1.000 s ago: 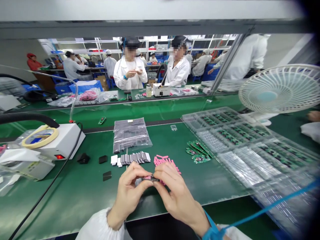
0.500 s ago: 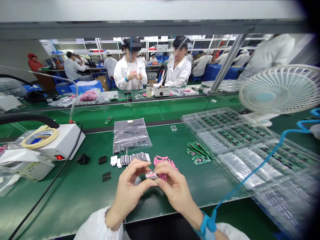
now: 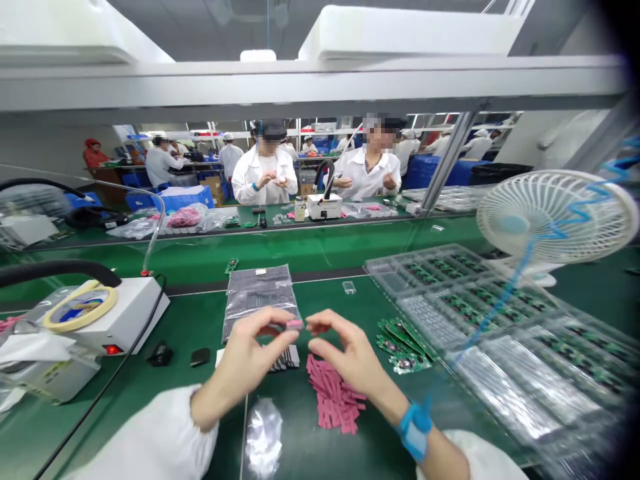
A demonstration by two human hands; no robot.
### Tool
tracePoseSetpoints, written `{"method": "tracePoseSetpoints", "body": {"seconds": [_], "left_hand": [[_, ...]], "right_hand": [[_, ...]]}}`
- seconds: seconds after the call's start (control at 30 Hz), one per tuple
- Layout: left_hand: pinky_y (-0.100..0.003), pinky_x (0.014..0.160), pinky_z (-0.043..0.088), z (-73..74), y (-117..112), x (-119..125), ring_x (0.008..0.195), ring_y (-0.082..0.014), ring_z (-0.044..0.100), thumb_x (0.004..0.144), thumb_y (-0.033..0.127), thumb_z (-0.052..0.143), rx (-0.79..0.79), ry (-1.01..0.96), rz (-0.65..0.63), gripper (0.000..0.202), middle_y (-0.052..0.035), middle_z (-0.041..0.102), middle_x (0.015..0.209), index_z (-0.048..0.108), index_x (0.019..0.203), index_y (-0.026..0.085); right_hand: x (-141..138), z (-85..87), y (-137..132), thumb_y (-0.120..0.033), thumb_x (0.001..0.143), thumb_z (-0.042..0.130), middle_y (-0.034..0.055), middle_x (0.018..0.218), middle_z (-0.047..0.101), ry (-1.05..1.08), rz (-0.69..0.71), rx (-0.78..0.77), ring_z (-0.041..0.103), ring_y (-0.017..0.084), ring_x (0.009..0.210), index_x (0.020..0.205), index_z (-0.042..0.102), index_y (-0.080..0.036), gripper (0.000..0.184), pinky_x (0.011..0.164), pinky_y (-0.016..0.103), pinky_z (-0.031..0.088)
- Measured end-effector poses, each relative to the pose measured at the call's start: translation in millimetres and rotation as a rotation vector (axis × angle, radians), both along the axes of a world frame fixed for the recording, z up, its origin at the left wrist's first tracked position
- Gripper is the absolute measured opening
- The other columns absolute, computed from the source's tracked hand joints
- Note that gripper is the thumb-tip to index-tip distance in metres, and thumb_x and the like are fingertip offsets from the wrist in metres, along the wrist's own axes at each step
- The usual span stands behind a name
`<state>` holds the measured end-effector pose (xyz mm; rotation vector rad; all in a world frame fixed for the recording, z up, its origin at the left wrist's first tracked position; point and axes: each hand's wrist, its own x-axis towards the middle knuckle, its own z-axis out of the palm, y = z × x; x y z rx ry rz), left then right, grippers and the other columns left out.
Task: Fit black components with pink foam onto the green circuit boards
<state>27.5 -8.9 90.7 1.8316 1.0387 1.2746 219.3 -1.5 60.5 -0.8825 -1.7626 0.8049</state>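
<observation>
Our left hand [image 3: 245,357] pinches a small pink piece [image 3: 295,324] between thumb and fingertips, while our right hand [image 3: 353,360] stays open and empty just beside it, above a pile of pink strips [image 3: 333,393].

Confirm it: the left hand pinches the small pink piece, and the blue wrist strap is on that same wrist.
Wrong wrist: the head view shows the blue wrist strap on the right wrist. The left hand does pinch the small pink piece.
</observation>
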Motion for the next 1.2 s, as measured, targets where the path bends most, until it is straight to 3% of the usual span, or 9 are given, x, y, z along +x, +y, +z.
{"method": "tracePoseSetpoints", "body": {"seconds": [0.1,0.23,0.37,0.5,0.63,0.83,1.03,1.2], "left_hand": [[-0.029,0.076,0.059,11.9,49.8,-13.6,0.084,-0.0193,0.072,0.085,0.029,0.07,-0.03,0.21,0.089,0.011,-0.004,0.077,0.091,0.073,0.092,0.02],[-0.033,0.082,0.057,16.6,134.8,-47.2,0.087,-0.0206,0.071,0.086,0.025,0.07,-0.049,0.386,0.25,0.01,-0.0055,0.077,0.092,0.071,0.09,0.016],[-0.042,0.084,0.057,13.3,210.2,-87.4,0.092,-0.0211,0.069,0.092,0.032,0.066,-0.139,0.65,0.461,0.02,-0.0057,0.071,0.103,0.068,0.102,0.014],[-0.045,0.086,0.057,4.3,257.5,-110.6,0.101,-0.0236,0.066,0.094,0.034,0.064,-0.218,0.883,0.601,0.029,-0.0088,0.066,0.118,0.064,0.116,0.017],[-0.046,0.087,0.057,-9.1,283.9,-111.9,0.104,-0.025,0.065,0.094,0.034,0.064,-0.229,1.019,0.611,0.033,-0.0097,0.064,0.123,0.061,0.122,0.017],[-0.045,0.085,0.057,-27.6,304.1,-101.3,0.103,-0.0244,0.066,0.094,0.033,0.064,-0.248,1.116,0.521,0.033,-0.0095,0.064,0.122,0.061,0.122,0.017],[-0.046,0.088,0.056,-30.1,299.9,-82.4,0.104,-0.0245,0.065,0.095,0.036,0.062,-0.264,1.172,0.49,0.031,-0.0096,0.065,0.122,0.062,0.12,0.017],[-0.044,0.084,0.057,-34.6,292.1,-52.4,0.099,-0.0233,0.067,0.094,0.036,0.064,-0.278,1.164,0.378,0.031,-0.0087,0.066,0.118,0.063,0.118,0.017]], "right_hand": [[10.8,-9.3,50.0,-0.03,0.09,0.059,0.0044,0.088,0.07,-0.11,-0.134,0.006,0.065,0.019,0.081,0.097,0.067,-0.018,0.016,0.077,0.032,0.053],[19.1,-42.1,99.6,-0.026,0.091,0.052,0.006,0.081,0.068,-0.214,-0.22,-0.002,0.061,0.019,0.068,0.09,0.066,-0.015,0.018,0.065,0.032,0.05],[23.8,-60.2,107.6,-0.022,0.093,0.047,0.0054,0.08,0.068,-0.355,-0.211,0.015,0.061,0.019,0.068,0.086,0.066,-0.018,0.021,0.065,0.031,0.046],[25.1,-60.5,102.5,-0.018,0.094,0.047,0.004,0.083,0.069,-0.493,-0.177,0.039,0.063,0.02,0.072,0.085,0.067,-0.021,0.022,0.066,0.03,0.043],[23.8,-58.8,102.6,-0.016,0.096,0.046,0.0044,0.086,0.069,-0.603,-0.162,0.058,0.065,0.019,0.074,0.088,0.067,-0.02,0.022,0.065,0.029,0.041],[23.0,-57.4,102.3,-0.014,0.097,0.048,0.0032,0.086,0.068,-0.685,-0.166,0.054,0.066,0.018,0.075,0.091,0.066,-0.02,0.02,0.065,0.028,0.04],[22.5,-54.3,101.6,-0.014,0.097,0.051,0.0032,0.088,0.069,-0.69,-0.168,0.039,0.066,0.018,0.075,0.09,0.066,-0.02,0.017,0.065,0.027,0.038],[22.3,-52.3,100.3,-0.013,0.096,0.053,0.0035,0.089,0.07,-0.688,-0.172,0.033,0.066,0.018,0.076,0.09,0.067,-0.02,0.016,0.065,0.027,0.037]]}}
